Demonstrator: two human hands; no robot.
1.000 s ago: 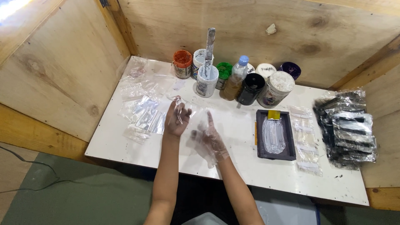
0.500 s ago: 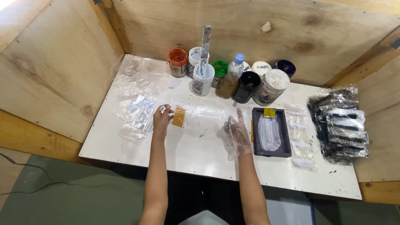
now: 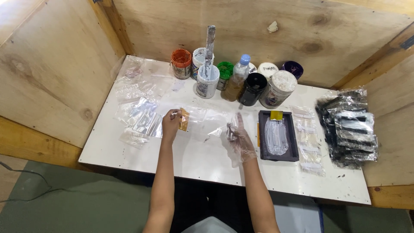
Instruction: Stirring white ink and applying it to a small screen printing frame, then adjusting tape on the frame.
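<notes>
- Your left hand (image 3: 171,125) pinches a small orange-brown piece (image 3: 184,119) between its fingertips, held just above the white table (image 3: 202,159). Half a second ago it held the same piece a little further left; a second ago that hand was up against your right with no orange piece showing.
- Your right hand (image 3: 239,140), in a thin clear glove, now rests on the table with the fingers stretched forward. It seems to press on the edge of a clear plastic sheet (image 3: 207,116); whether it grips that sheet, you cannot tell from this view.
- The two hands have drawn apart, and the clear sheet lies between them. Judgement: the piece has been separated and is being presented over the sheet.
- Loose clear bags (image 3: 138,114) lie just left of your left hand.
- The black tray (image 3: 295,142) sits just right of your right hand, untouched.
- Paint pots and a bottle (image 3: 237,82) stand along the back wall, well apart from both hands.
</notes>
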